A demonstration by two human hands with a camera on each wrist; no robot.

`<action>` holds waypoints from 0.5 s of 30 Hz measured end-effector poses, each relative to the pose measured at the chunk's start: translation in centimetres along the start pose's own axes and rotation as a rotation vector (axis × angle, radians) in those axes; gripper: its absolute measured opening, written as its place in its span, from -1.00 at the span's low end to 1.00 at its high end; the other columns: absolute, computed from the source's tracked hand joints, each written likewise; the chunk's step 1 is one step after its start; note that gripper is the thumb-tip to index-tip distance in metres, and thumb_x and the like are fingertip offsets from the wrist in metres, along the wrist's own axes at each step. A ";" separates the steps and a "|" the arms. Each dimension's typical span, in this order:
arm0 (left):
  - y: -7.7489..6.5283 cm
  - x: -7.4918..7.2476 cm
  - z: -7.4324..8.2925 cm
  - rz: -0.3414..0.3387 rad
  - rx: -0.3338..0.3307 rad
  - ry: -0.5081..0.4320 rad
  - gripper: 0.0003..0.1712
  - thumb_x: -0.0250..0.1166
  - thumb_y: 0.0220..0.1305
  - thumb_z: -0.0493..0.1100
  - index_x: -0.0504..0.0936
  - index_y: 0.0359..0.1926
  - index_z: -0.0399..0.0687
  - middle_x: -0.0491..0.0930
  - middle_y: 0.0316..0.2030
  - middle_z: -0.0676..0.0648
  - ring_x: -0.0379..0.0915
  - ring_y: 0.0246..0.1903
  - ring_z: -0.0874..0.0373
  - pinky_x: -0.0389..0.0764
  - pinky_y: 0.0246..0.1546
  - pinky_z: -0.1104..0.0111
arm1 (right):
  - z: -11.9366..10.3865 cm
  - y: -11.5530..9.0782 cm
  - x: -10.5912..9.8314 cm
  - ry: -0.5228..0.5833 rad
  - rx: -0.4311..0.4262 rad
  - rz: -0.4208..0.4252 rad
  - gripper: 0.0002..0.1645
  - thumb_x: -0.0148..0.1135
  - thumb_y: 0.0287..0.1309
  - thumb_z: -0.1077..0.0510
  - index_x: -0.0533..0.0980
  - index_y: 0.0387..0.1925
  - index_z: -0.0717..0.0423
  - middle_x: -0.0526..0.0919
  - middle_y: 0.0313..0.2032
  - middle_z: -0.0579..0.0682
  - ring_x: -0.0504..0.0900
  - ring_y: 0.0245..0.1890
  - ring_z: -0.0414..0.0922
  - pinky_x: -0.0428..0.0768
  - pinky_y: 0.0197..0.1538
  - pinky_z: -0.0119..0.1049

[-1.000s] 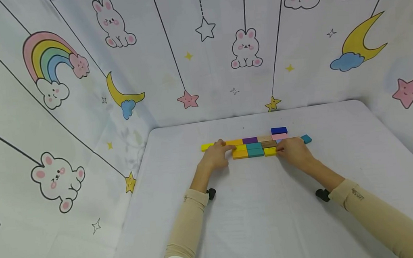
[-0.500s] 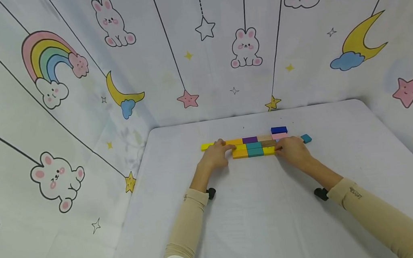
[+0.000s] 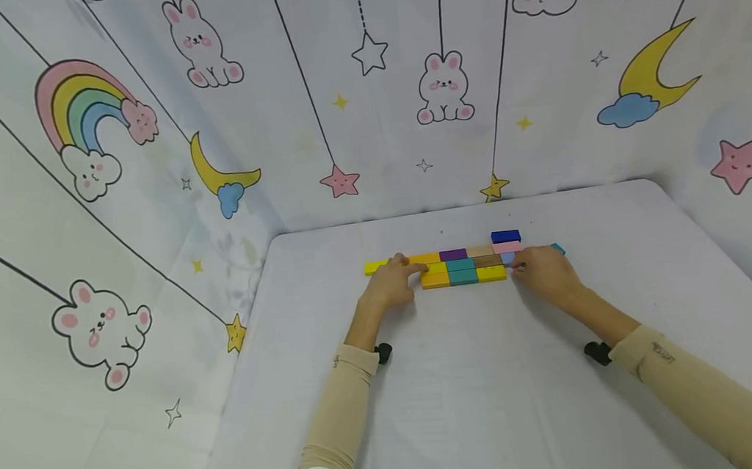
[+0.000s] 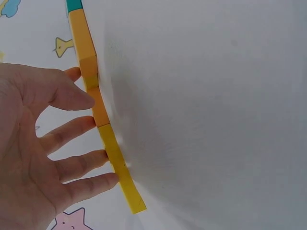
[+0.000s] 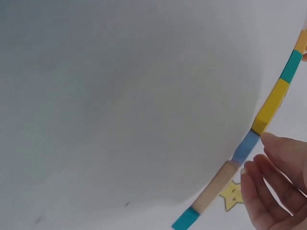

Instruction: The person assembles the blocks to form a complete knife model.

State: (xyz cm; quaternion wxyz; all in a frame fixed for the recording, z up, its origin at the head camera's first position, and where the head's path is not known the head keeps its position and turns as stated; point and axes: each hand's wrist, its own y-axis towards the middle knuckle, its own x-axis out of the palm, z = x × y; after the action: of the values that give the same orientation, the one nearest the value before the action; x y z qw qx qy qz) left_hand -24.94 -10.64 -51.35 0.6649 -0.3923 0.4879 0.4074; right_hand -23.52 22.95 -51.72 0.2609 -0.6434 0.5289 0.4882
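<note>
Coloured wooden blocks lie in stepped rows on the table. The front row holds an orange block, a teal block and a yellow block, end to end. My left hand rests at the left of the rows, a fingertip on another yellow block; in the left wrist view its fingers are spread along the row. My right hand is just right of the front yellow block, its fingertips beside a light blue block and gripping nothing. It partly hides the blocks behind it.
Behind run a long yellow block, a purple block, a beige block and a pink block. A dark blue block stands at the back; a teal block peeks out right. A printed curtain hangs behind the white table.
The front yellow block has slid left against the teal block, closing the small gap. My right hand has then come off it slightly to the right. My left hand stays in place.
</note>
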 end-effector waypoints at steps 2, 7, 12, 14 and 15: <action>0.0 0.1 0.0 0.007 -0.002 -0.001 -0.26 0.22 0.29 -0.28 0.52 0.43 0.43 0.37 0.41 -0.14 0.47 0.23 -0.15 0.53 0.28 0.02 | 0.4 -0.2 -0.3 -0.019 -0.003 0.008 -0.86 0.42 0.22 0.31 0.75 -0.19 0.31 0.80 -0.17 0.25 0.76 -0.09 0.23 0.70 -0.01 0.15; 0.0 0.2 0.0 0.030 0.015 0.005 -0.36 0.22 0.39 -0.21 0.54 0.41 0.42 0.40 0.38 -0.14 0.52 0.16 -0.13 0.56 0.25 0.03 | 1.4 -0.6 -0.8 -0.025 0.007 0.043 -0.84 0.41 0.25 0.28 0.76 -0.19 0.32 0.80 -0.17 0.26 0.75 -0.07 0.27 0.67 0.02 0.19; 0.0 0.1 0.1 0.043 0.028 0.007 -0.43 0.23 0.43 -0.15 0.55 0.40 0.40 0.42 0.37 -0.15 0.54 0.10 -0.11 0.59 0.19 0.08 | 2.3 -1.0 -1.4 -0.011 0.019 0.072 -0.79 0.40 0.29 0.24 0.75 -0.14 0.33 0.79 -0.15 0.28 0.73 -0.06 0.30 0.66 0.01 0.22; 0.0 0.1 0.1 0.047 0.031 0.006 -0.43 0.23 0.43 -0.15 0.56 0.39 0.39 0.42 0.37 -0.15 0.55 0.08 -0.10 0.60 0.18 0.08 | 2.7 -1.0 -1.6 -0.013 0.023 0.076 -0.78 0.42 0.26 0.26 0.75 -0.12 0.34 0.78 -0.13 0.29 0.72 -0.04 0.30 0.65 0.02 0.23; 0.0 0.0 0.1 0.048 0.033 0.008 -0.44 0.23 0.43 -0.15 0.57 0.39 0.38 0.43 0.36 -0.15 0.55 0.07 -0.10 0.61 0.17 0.09 | 2.9 -1.0 -1.7 -0.015 0.024 0.078 -0.78 0.42 0.25 0.27 0.74 -0.12 0.34 0.78 -0.12 0.30 0.71 -0.03 0.30 0.64 0.02 0.23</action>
State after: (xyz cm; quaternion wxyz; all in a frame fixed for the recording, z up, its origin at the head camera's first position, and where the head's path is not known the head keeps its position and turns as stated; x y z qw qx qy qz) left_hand -24.89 -10.53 -51.35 0.6593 -0.3710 0.5066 0.4137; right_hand -23.52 26.49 -51.52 0.2535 -0.6155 0.5573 0.4964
